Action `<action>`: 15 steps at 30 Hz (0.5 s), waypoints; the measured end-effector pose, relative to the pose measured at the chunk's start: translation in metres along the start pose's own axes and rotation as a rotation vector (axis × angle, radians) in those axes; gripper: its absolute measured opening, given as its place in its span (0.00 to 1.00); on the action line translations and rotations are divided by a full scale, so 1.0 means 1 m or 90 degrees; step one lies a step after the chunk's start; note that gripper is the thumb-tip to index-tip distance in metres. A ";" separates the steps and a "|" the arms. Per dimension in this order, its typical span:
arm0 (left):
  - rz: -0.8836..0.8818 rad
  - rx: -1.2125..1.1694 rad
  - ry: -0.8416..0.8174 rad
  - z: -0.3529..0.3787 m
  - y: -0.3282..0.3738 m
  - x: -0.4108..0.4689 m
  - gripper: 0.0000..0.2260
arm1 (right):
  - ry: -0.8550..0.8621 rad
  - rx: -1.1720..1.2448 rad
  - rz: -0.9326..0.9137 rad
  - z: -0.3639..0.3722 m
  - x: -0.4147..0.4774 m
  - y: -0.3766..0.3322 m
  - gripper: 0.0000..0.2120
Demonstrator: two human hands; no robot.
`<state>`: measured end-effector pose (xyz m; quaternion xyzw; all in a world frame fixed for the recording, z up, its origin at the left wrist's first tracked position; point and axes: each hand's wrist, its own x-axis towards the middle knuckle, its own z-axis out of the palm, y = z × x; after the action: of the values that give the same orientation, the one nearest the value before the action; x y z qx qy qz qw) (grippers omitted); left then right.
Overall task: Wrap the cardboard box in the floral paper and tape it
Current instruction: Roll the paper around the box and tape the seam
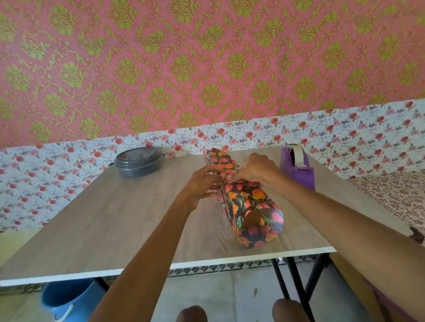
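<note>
Dark floral paper lay wrapped round the cardboard box, right of centre on the wood-grain table, with brown card showing at the near, unclosed end. The left hand and right hand met on the top seam, curled fingers pinching the paper. A purple tape dispenser stood just right of them, and a grey lidded container sat further left.

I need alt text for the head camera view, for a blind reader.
A person's left hand and right hand pinch the floral paper on top of a long box on a wooden table. A purple tape dispenser stands beside it.
</note>
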<state>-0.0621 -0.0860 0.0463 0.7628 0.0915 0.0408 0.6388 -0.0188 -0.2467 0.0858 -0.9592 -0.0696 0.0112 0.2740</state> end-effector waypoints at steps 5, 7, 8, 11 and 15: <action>0.199 0.169 0.126 -0.002 -0.007 0.020 0.04 | -0.019 0.014 -0.034 0.004 0.013 0.003 0.33; 0.279 0.350 0.168 -0.007 -0.009 0.028 0.05 | -0.039 0.009 -0.066 0.001 0.017 0.004 0.26; 0.292 0.441 0.164 -0.011 -0.009 0.031 0.09 | -0.056 0.008 -0.082 -0.002 0.018 0.004 0.24; 0.369 0.627 0.046 -0.017 0.003 0.034 0.22 | -0.115 0.034 -0.107 -0.008 0.021 0.004 0.22; 0.389 0.688 -0.081 -0.022 0.021 0.024 0.19 | -0.153 0.020 -0.156 -0.012 0.024 -0.001 0.22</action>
<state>-0.0410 -0.0642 0.0696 0.9709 -0.1616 0.1241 0.1259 0.0057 -0.2493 0.0969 -0.9309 -0.2178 0.0937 0.2779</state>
